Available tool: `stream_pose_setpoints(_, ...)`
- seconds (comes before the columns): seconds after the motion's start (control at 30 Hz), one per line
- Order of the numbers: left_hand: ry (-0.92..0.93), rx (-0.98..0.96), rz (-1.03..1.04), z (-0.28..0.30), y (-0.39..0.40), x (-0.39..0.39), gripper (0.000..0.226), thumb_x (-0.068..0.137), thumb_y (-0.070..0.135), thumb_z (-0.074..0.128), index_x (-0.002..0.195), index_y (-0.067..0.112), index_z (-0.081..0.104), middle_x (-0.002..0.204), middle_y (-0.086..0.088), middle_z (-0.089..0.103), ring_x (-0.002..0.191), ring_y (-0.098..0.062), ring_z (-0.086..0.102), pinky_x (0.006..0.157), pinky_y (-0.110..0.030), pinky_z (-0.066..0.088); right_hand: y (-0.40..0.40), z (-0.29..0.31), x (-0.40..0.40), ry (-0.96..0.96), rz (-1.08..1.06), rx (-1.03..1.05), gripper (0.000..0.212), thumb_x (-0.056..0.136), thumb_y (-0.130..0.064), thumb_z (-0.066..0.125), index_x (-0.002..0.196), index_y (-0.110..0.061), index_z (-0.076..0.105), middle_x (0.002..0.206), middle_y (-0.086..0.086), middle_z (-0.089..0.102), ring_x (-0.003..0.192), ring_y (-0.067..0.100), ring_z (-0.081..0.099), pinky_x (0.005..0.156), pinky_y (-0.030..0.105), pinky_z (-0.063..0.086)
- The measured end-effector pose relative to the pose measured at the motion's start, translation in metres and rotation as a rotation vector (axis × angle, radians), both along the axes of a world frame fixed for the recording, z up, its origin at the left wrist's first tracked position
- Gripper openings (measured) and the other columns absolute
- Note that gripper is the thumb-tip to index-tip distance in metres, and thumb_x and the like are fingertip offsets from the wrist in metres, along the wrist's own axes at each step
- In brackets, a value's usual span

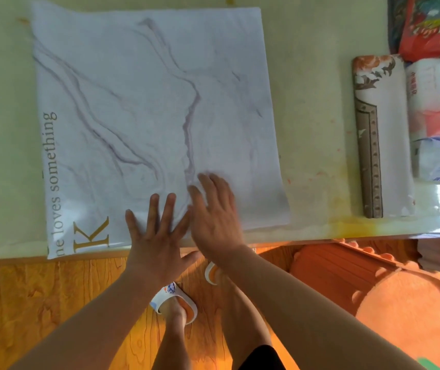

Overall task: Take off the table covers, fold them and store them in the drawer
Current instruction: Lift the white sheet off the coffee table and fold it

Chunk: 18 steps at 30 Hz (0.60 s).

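Head view: both hands, left hand and right hand, press flat, fingers spread, on the marble-print table cover's near edge on the counter.

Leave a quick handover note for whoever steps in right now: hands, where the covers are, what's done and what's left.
Left hand: flat, fingers spread, pressing the marble cover near the table's front edge.
Right hand: flat on the same cover beside it, blurred, apparently smoothing.
Marble cover: lies flat on the table, seemingly partly folded.
Floral cover: folded into a narrow strip on the table to the right, beside some packets.
Done: one cover folded.
Left: finish folding the marble one, store both. No drawer is in view.
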<state>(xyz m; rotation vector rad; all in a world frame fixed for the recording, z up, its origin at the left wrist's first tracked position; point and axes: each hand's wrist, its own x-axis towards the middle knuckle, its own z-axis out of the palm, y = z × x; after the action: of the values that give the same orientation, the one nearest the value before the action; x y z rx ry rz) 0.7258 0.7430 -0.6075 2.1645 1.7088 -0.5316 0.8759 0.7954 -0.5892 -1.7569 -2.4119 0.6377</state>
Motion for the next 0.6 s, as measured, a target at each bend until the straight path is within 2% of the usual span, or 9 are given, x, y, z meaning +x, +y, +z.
stream_pose_setpoints(0.07,0.063,-0.027,-0.036,-0.004,-0.003,0.000,0.117,0.078,0.089,0.032,0.159,0.022,-0.019,0.164,-0.017,-0.028,0.150,-0.046,-0.024,0.110,-0.080,0.005,0.009,-0.014,-0.019,-0.060,0.079,-0.029,0.046,0.107,-0.033,0.034,0.147,-0.012,0.040,0.162,0.016,0.023,0.154,0.033,0.007,0.125,0.050,0.007)
stream_pose_setpoints(0.1,0.082,-0.032,-0.053,-0.005,-0.006,-0.001,0.121,0.079,0.083,0.046,0.158,0.020,-0.022,0.163,-0.018,-0.032,0.149,-0.047,-0.027,0.109,-0.079,0.006,0.011,-0.021,-0.021,-0.082,0.081,-0.041,0.049,0.108,-0.036,0.031,0.149,-0.012,0.039,0.164,0.016,0.020,0.154,0.033,0.004,0.125,0.050,0.005)
stream_pose_setpoints(0.17,0.084,-0.001,-0.059,-0.005,-0.006,-0.003,0.126,0.077,0.063,0.068,0.159,0.023,-0.019,0.164,-0.019,-0.027,0.150,-0.048,-0.023,0.108,-0.080,0.008,0.009,-0.028,-0.014,-0.098,0.037,-0.061,0.052,0.107,-0.041,0.028,0.150,-0.013,0.038,0.165,0.015,0.018,0.155,0.034,0.002,0.124,0.052,0.006)
stream_pose_setpoints(0.27,0.073,-0.003,-0.056,-0.008,-0.007,-0.006,0.127,0.076,0.047,0.076,0.158,0.030,-0.020,0.166,-0.017,-0.024,0.151,-0.048,-0.021,0.109,-0.081,0.007,0.006,-0.031,0.012,-0.126,0.009,-0.053,0.053,0.104,-0.043,0.034,0.148,-0.013,0.042,0.163,0.014,0.024,0.153,0.034,0.010,0.124,0.053,0.008)
stream_pose_setpoints(0.33,0.044,0.012,-0.052,-0.008,-0.006,-0.007,0.127,0.074,0.040,0.079,0.160,0.033,-0.013,0.167,-0.016,-0.021,0.152,-0.047,-0.018,0.108,-0.082,0.008,0.006,-0.032,0.044,-0.154,-0.051,-0.018,0.053,0.101,-0.043,0.043,0.144,-0.014,0.049,0.160,0.014,0.032,0.150,0.037,0.020,0.123,0.054,0.012)
stream_pose_setpoints(0.4,0.028,0.037,-0.040,-0.010,-0.007,-0.007,0.128,0.070,0.036,0.083,0.162,0.033,-0.006,0.169,-0.014,-0.016,0.153,-0.046,-0.014,0.108,-0.082,0.009,0.005,-0.032,0.091,-0.203,-0.116,0.001,0.056,0.099,-0.044,0.045,0.147,-0.016,0.048,0.160,0.013,0.033,0.149,0.039,0.022,0.123,0.055,0.012)
stream_pose_setpoints(0.5,0.004,0.058,-0.036,-0.011,-0.007,-0.008,0.129,0.065,0.037,0.088,0.163,0.032,0.003,0.170,-0.015,-0.010,0.154,-0.047,-0.010,0.107,-0.083,0.010,0.001,-0.029,0.149,-0.318,-0.159,-0.096,0.066,0.101,-0.052,0.027,0.160,-0.023,0.018,0.168,0.008,0.006,0.155,0.032,-0.002,0.124,0.053,0.002)
stream_pose_setpoints(0.6,0.000,0.043,-0.044,-0.009,-0.006,-0.008,0.125,0.066,0.049,0.086,0.163,0.028,0.009,0.170,-0.016,-0.008,0.153,-0.047,-0.009,0.107,-0.084,0.010,0.002,-0.033,0.160,-0.375,-0.136,-0.145,0.069,0.102,-0.054,0.018,0.161,-0.026,-0.003,0.168,0.005,-0.014,0.153,0.030,-0.017,0.124,0.054,-0.002)
